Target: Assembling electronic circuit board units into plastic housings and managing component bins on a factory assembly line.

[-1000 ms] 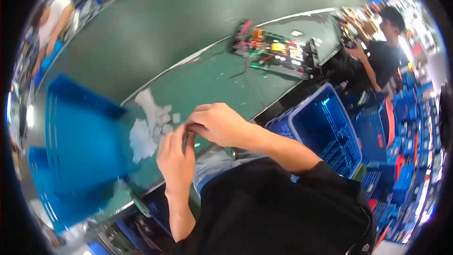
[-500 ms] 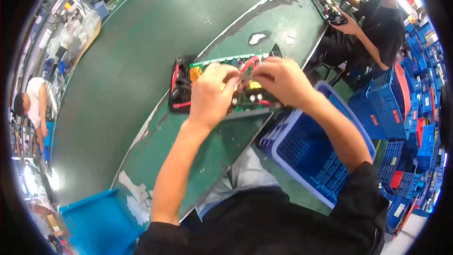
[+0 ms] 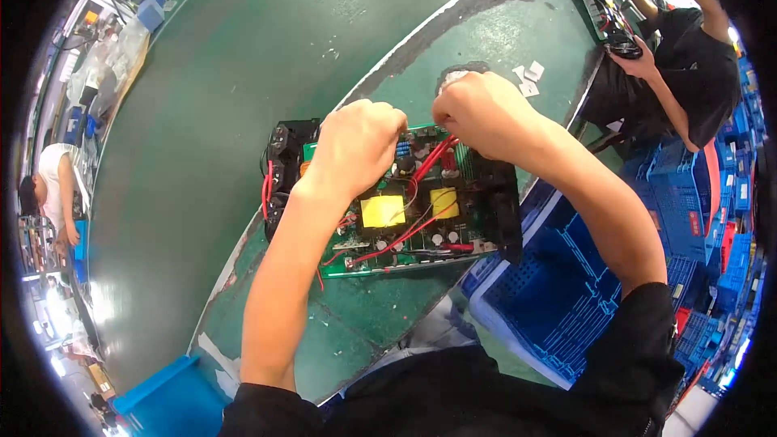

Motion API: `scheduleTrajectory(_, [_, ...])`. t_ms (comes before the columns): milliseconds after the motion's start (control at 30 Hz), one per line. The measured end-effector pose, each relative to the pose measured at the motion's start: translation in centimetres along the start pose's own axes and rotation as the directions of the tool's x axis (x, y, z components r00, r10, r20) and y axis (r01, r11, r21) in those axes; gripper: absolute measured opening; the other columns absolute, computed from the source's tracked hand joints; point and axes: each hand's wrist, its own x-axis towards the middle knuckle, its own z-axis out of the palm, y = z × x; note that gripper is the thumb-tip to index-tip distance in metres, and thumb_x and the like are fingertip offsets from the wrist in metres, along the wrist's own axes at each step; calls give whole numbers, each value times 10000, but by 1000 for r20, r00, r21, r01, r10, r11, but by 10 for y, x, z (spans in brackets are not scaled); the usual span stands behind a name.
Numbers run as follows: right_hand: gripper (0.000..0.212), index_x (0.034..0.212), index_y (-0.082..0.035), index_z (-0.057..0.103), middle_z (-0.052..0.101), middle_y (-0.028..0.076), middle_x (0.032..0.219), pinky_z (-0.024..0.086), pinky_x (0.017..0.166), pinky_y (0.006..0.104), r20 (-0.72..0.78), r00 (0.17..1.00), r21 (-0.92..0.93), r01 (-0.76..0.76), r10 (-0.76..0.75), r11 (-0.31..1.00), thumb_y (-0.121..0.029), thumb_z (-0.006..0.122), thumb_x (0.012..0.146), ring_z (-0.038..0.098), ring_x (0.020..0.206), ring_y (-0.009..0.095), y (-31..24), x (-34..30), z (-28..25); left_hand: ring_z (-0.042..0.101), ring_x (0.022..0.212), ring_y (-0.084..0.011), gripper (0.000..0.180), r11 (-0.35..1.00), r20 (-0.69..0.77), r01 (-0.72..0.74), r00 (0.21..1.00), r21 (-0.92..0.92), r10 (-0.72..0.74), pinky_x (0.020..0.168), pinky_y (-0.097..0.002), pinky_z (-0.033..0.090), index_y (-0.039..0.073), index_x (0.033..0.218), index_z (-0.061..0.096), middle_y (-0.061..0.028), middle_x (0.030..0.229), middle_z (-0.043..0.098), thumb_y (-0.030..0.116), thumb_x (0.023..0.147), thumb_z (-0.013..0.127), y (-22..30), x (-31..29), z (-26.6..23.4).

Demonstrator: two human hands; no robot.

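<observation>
Working two-handed at the upper edge of a circuit board (image 3: pixel 417 222)

The board lies on the green worktop (image 3: pixel 356 324), at the middle of the frame. The left hand (image 3: pixel 360 142) is over its upper left part, the right hand (image 3: pixel 481 113) by its upper right; each grip has bent fingers, but the fingertips are hidden, so I cannot tell whether either pinches anything. Doing this well probably calls for light, steady wrists, knuckles lifted off the components, and slack left in the red wires (image 3: pixel 433 159) between the hands.
</observation>
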Motion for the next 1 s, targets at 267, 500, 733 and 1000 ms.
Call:
scheduleTrajectory(267, [206,931,-24,716,671,196,913,523,779,454,-118,992,45,43,-38,998,-50,563,797,650,868,387,6,-11,12,602,939,-301,131,999,35,-26,999,26,25,822,-406,528,27,853,677,-108,927,645,-1,757,592,8,1,-11])
scheduleTrajectory(500, [230,920,-20,737,625,172,893,502,842,442,-60,997,111,56,-49,992,-44,554,783,620,912,370,8,-16,4,582,979,-317,295,998,143,-23,989,-51,30,876,-410,494,-6,949,671,-116,987,637,-97,719,510,9,-6,-9])
scheduleTrajectory(733, [204,912,-20,738,631,173,899,505,830,440,4,999,144,-43,42,989,-64,588,783,621,905,373,8,-14,1,602,938,-294,185,991,75,-73,994,-109,82,804,-398,521,3,862,674,-106,948,643,-31,723,557,6,-5,-3])
scheduleTrajectory(1000, [134,853,-9,725,675,167,888,522,781,419,-47,991,149,134,-128,980,-74,655,759,656,851,356,12,-8,-7,612,905,-318,167,995,78,-28,996,-96,35,805,-422,512,5,828,688,-124,894,653,6,741,546,6,0,-2])
